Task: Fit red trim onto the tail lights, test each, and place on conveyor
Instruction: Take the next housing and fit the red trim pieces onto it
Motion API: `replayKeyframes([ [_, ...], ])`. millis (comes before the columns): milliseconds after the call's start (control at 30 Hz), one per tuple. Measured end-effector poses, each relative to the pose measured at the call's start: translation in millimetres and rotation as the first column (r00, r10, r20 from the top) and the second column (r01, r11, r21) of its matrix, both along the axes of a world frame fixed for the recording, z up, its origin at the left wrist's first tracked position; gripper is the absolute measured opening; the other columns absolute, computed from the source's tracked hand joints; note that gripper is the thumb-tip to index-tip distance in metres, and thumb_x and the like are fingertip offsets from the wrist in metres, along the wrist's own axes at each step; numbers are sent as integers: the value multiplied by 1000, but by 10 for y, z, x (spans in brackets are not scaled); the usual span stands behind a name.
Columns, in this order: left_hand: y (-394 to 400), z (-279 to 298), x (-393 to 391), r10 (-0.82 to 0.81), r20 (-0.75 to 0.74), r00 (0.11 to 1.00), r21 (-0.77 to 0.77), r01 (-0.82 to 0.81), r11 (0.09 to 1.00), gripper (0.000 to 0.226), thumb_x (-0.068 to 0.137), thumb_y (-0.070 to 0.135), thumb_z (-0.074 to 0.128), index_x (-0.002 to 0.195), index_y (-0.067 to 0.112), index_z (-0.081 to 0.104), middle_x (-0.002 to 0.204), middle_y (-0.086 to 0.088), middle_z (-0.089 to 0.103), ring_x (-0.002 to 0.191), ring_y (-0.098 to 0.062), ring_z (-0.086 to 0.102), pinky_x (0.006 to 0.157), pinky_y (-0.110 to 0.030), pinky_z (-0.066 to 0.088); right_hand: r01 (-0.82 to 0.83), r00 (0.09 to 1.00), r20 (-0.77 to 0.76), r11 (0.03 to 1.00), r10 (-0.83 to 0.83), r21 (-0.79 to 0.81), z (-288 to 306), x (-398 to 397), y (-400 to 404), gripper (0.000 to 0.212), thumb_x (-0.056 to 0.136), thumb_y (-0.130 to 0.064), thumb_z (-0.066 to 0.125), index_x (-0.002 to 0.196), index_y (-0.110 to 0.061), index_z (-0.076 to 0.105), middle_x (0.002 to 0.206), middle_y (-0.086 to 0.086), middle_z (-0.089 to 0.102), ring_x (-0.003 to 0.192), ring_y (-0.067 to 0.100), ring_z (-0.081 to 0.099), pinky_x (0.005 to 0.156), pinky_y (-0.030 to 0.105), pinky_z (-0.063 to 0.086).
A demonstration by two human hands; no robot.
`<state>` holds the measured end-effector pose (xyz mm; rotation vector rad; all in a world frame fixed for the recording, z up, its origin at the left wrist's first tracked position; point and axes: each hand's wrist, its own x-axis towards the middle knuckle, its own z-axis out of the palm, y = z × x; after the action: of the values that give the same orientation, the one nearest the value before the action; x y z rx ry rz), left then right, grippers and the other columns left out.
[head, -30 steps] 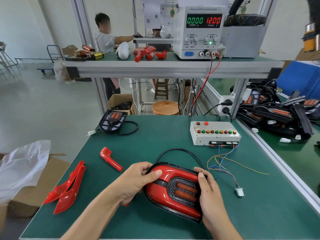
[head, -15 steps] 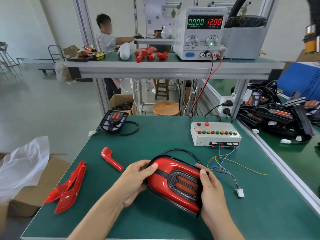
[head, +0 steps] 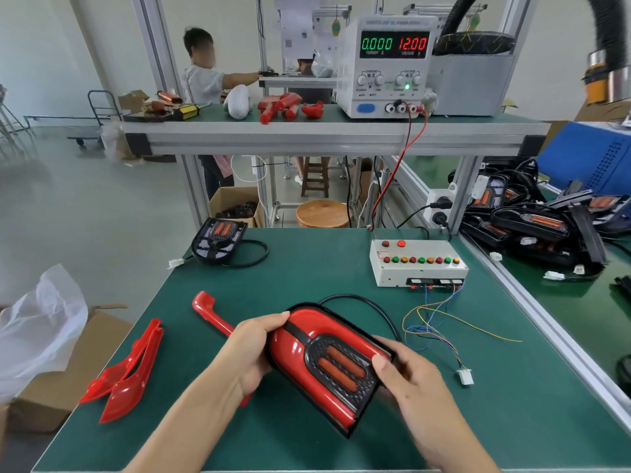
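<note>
A tail light with glossy red trim around its black lens sits tilted above the green table, held between both hands. My left hand grips its left edge, thumb on the top rim. My right hand holds the right end, thumb on the lens. Its black cable loops behind. A loose red trim piece lies just left of my left hand, and two more red trims lie at the table's left. A bare black tail light rests at the far left corner.
A white test box with coloured buttons stands at the right, with thin wires running to a white connector. A power supply reads 12.00 V on the upper shelf. A pile of black tail lights lies on the conveyor at right.
Both hands have lifted and tilted the tail light, raising its left end and turning its face more toward me. My right thumb has slid onto the lens.
</note>
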<state>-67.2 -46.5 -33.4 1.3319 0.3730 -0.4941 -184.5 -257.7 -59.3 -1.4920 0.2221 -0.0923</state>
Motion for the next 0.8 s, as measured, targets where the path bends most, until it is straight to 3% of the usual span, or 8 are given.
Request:
replayKeyframes([
  [100, -71, 88, 42, 22, 16, 1000, 90, -23, 996, 15, 89, 21, 70, 88, 8, 77, 89, -16, 78, 76, -31, 72, 92, -46, 57, -98, 995, -45, 989, 93, -109, 43, -75, -9, 29, 101, -9, 56, 119, -29, 70, 106, -3, 77, 99, 12, 73, 79, 19, 57],
  [200, -174, 159, 77, -16, 80, 997, 155, 3, 988, 15, 92, 17, 66, 84, 9, 76, 79, -12, 78, 63, -24, 72, 75, -36, 56, -95, 994, -66, 992, 90, -83, 78, -138, -37, 28, 102, -6, 54, 118, -23, 70, 106, 2, 77, 99, 15, 73, 81, 24, 59],
  [300, -266, 203, 102, -103, 187, 977, 250, 54, 967, 19, 93, 8, 60, 93, 12, 79, 84, -8, 79, 73, -22, 73, 71, -31, 57, -72, 994, -86, 988, 61, -135, 96, -261, -20, 26, 100, -9, 58, 118, -22, 72, 96, 6, 77, 87, 15, 74, 79, 28, 60],
  [467, -214, 331, 176, -266, 213, 940, 330, 187, 925, 21, 92, 3, 57, 92, 8, 77, 82, -12, 75, 67, -23, 68, 68, -29, 56, -148, 988, -92, 919, 122, -366, 47, -516, 20, 26, 101, -34, 54, 113, -51, 69, 88, -12, 78, 81, 1, 71, 76, 15, 53],
  [533, -159, 344, 226, -267, 211, 940, 333, 188, 924, 21, 92, 3, 56, 91, 10, 76, 79, -11, 74, 65, -22, 66, 70, -30, 54, 36, 999, 51, 830, -9, -557, -47, -543, -130, 24, 98, -27, 62, 105, -47, 73, 80, -14, 74, 74, 2, 67, 73, 13, 47],
  [633, -108, 336, 285, -272, 199, 941, 345, 193, 919, 21, 92, 5, 56, 91, 11, 76, 79, -11, 74, 68, -24, 66, 72, -32, 54, 279, 958, 263, 568, -112, -775, -179, -537, -397, 28, 86, -10, 78, 105, -30, 78, 85, -22, 61, 69, -4, 55, 69, 17, 47],
  [700, -107, 309, 306, -285, 206, 936, 365, 197, 910, 21, 92, 5, 58, 91, 11, 77, 81, -11, 76, 70, -25, 67, 74, -33, 56, 187, 982, 164, 484, -90, -855, -205, -527, -483, 34, 86, -31, 78, 118, -39, 71, 98, -25, 55, 73, -4, 50, 65, 21, 47],
  [800, -155, 241, 308, -310, 217, 926, 384, 211, 899, 21, 91, 3, 58, 93, 8, 78, 87, -14, 77, 76, -27, 69, 80, -36, 56, -70, 996, -82, 278, -31, -958, -273, -512, -499, 55, 86, -69, 54, 138, -55, 43, 115, -24, 42, 98, -4, 50, 68, 18, 41],
])
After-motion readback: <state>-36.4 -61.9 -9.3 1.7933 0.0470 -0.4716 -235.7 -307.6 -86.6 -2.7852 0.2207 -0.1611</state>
